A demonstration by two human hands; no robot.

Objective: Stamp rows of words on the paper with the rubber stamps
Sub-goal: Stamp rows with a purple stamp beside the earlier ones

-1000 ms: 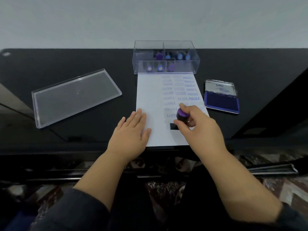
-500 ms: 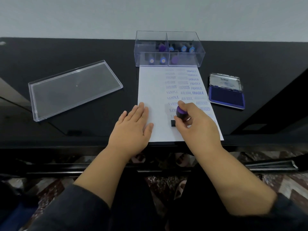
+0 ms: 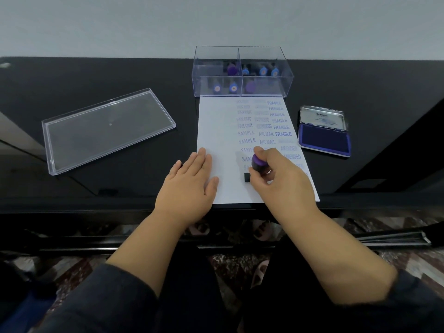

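Stamp point(image 3: 258, 162): purple-topped, pinched upright by right hand point(image 3: 281, 180) fingers, black base on paper's lower middle.
Paper point(image 3: 221, 131): on black table point(image 3: 144, 75), rows reading FRAGILE, SAMPLE, AIR MAIL.
Left hand point(image 3: 192, 181): fingers straight, flat on paper's left edge.
Ink pad point(image 3: 324, 138): open, right of paper.

A plain pale grey wall point(image 3: 216, 22) fills the top of the view, evenly lit with no shadows on it. Below it stands a glossy black counter point(image 3: 101, 75) that meets the wall and shows soft reflections on its left side. Under the front edge of the counter the floor point(image 3: 240, 263) has a dark patterned covering in red-brown and grey tones
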